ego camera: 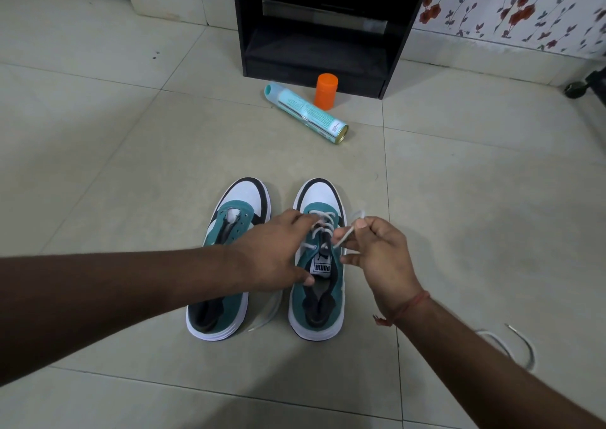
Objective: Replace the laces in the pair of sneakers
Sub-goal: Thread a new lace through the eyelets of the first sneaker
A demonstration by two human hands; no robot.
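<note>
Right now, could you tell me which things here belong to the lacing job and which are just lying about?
Job: teal-and-white laced sneaker; unlaced matching sneaker; white lace pinched by right hand; left hand; loose white lace.
Lying about: turquoise spray can; orange cap; black shelf unit.

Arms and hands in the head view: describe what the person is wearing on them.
Both forearms are bare, with no sleeves in view. The right hand has a thin reddish-orange thread band tied round its wrist, with a loose knotted end hanging off. The left hand wears nothing visible: no watch, rings or gloves.
</note>
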